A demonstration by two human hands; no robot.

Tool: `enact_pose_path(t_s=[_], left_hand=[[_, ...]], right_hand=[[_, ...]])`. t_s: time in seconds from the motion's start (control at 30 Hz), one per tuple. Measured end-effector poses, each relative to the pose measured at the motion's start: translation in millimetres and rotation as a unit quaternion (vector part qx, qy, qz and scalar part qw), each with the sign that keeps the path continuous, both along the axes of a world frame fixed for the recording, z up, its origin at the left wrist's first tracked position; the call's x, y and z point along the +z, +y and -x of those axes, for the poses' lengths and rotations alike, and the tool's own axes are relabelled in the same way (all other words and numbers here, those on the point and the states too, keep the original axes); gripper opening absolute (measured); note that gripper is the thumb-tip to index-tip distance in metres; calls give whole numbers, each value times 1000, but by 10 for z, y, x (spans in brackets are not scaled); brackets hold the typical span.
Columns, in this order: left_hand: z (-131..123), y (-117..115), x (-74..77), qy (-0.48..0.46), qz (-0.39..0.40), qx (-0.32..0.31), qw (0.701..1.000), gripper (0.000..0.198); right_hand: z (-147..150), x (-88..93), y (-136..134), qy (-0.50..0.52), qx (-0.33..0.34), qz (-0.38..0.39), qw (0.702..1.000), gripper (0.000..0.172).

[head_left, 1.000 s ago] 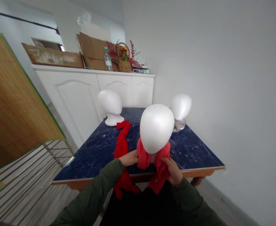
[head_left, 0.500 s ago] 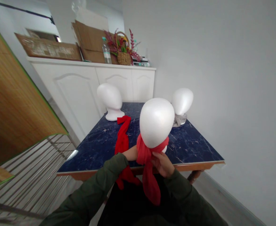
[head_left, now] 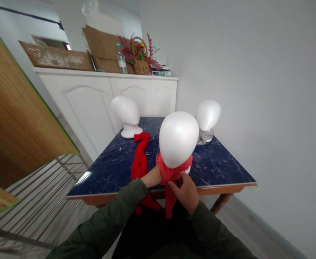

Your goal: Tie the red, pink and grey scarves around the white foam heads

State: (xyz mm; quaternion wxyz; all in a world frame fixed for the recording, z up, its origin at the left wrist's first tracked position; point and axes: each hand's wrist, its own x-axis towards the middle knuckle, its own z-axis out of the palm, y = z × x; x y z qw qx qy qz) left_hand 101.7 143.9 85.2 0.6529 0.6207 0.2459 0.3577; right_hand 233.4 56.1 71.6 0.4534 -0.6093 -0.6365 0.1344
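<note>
A white mannequin head [head_left: 178, 138] stands at the table's near edge with a coral-red scarf [head_left: 166, 172] wrapped around its neck. One end of the scarf hangs down below the tabletop. My left hand [head_left: 153, 177] reaches into the scarf from the left; its fingers are hidden by the cloth. Closed on the scarf just below the neck, with thumb and fingers together, is my right hand [head_left: 187, 192]. To the left of the head, a brighter red scarf [head_left: 139, 162] lies along the table and drapes over the front edge.
A bare white mannequin head [head_left: 126, 114] stands at the back left of the blue table [head_left: 222, 172]. Another head [head_left: 208, 115], at right, wears a grey scarf [head_left: 205, 137]. Behind is a white cabinet [head_left: 87, 108] with boxes and a flower basket [head_left: 141, 67]. A metal rack [head_left: 47, 194] is at left.
My right hand has moved slightly down and turned, now nearer the scarf's front. The hanging scarf end has been drawn up and looks shorter. My left hand has gone slightly right, deeper into the cloth.
</note>
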Motion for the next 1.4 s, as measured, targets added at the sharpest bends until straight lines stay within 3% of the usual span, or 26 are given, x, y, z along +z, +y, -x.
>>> enact_pose_path(t_s=[0.13,0.3,0.43,0.57,0.67,0.8,0.93,1.1,1.23,1.3,1.4], left_hand=[[-8,-16,45,72,-101,23,992,24],[77,-9,105,141,-129,36,981,22],[191,63,185,119,-39,16,992,21],[219,156,148,29,51,83,995,14],[200,199,101,-20,149,123,981,10],[216,234,112,2,200,96,975,15],[267,238,127,23,160,85,983,9],[297,149,133,71,33,120,990,13],[161,63,192,103,-67,81,989,16],[0,68,224,107,-90,56,989,20],[-319,156,259,100,-142,29,984,30]], right_hand=[[133,19,11,-105,14,7,994,32],[102,14,128,-153,-1,0,988,14],[-127,6,171,-140,-33,-1,990,11],[-332,32,240,-131,-54,12,990,13],[-426,57,332,-134,-68,-1,989,12],[-530,-26,469,-150,-92,-40,984,11],[-588,-223,554,-136,-75,-63,986,8],[-587,-262,569,-71,-40,21,996,17],[-641,-166,555,90,-16,-7,996,20],[-723,-144,566,184,-36,-43,981,22],[-937,-145,631,318,-90,-29,943,20]])
